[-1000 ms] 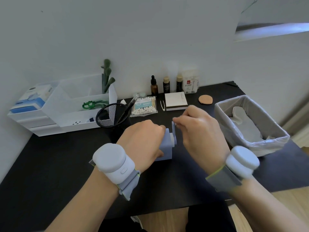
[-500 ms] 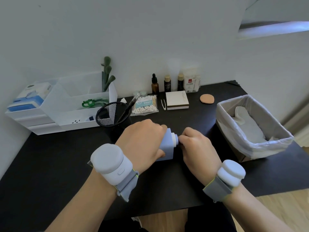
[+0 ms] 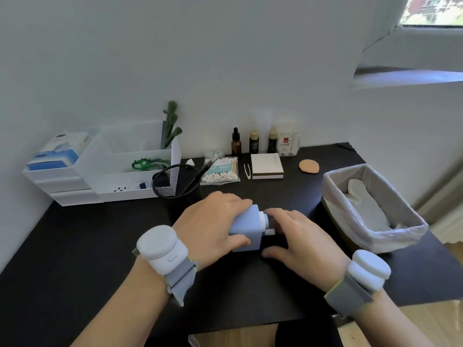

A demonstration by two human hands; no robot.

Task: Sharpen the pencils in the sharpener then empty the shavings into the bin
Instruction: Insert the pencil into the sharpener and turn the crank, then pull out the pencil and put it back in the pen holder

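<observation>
A light blue pencil sharpener point(image 3: 246, 227) stands on the black desk point(image 3: 75, 246) in front of me. My left hand point(image 3: 213, 226) grips its body from the left and above. My right hand point(image 3: 298, 239) curls over the sharpener's right end, where a white collar shows, with the thumb underneath. The crank handle lies mostly hidden under those fingers. A dark pencil point(image 3: 198, 175) leans in a black mesh cup point(image 3: 172, 184) behind my left hand. The bin point(image 3: 398, 196), lined with a clear bag, sits at the right of the desk.
White plastic organisers point(image 3: 120, 171) stand at the back left. Cotton swabs point(image 3: 221, 169), tweezers point(image 3: 246, 170), a white box point(image 3: 266, 165), three small bottles point(image 3: 253, 144) and a round sponge point(image 3: 308, 166) line the back. The desk's front edge is just below my wrists.
My right hand has come down from above the sharpener to its right end, low near the desk. My left hand has kept its hold on the body.
</observation>
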